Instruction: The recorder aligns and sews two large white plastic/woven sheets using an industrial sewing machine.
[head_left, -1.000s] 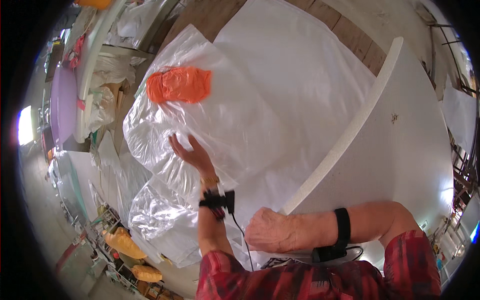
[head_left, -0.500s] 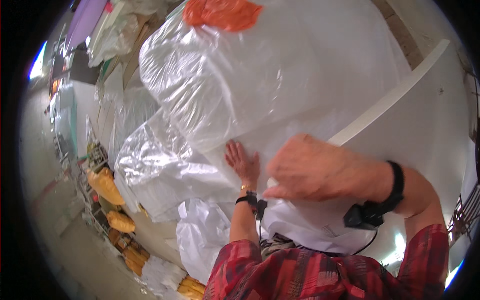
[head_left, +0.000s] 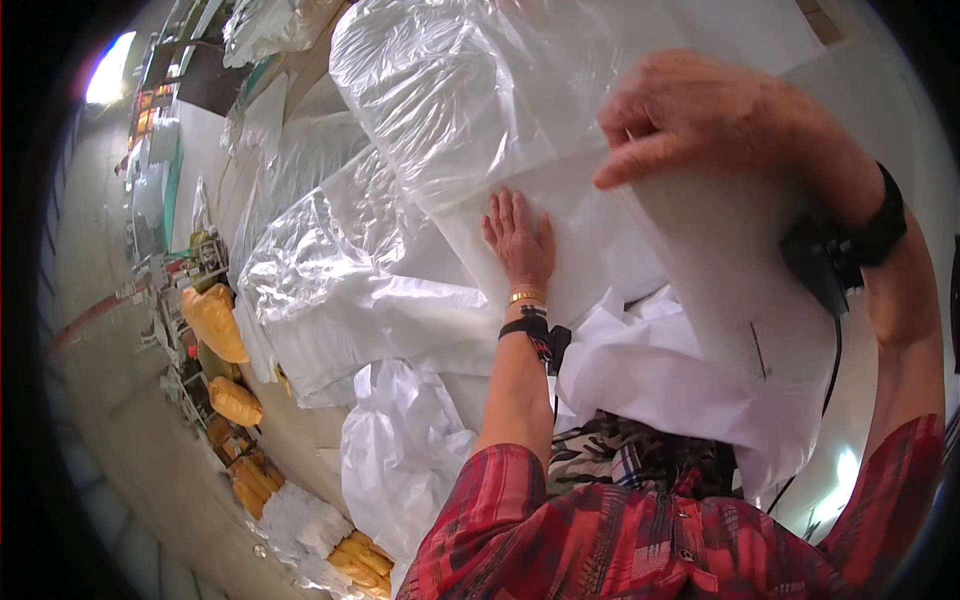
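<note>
My left hand [head_left: 519,238] lies flat, fingers apart, on a white sheet [head_left: 560,250] spread over the table. My right hand [head_left: 705,115] is raised close to the camera and pinches the upper edge of a large white sheet [head_left: 730,300] that hangs down toward my body. Just beyond both hands lies a big clear plastic bag [head_left: 470,90], crumpled and shiny. Each wrist carries a black band, and a cable runs down from the right one.
More clear and white plastic bags [head_left: 330,270] pile up at the left of the table and hang over its near edge [head_left: 400,460]. Yellow-orange packed bundles [head_left: 215,320] and shelves stand along the floor at the left.
My head has tipped down and closer. My right hand rose higher with the white sheet. My left hand stays flat on the sheet. The orange item has left the view.
</note>
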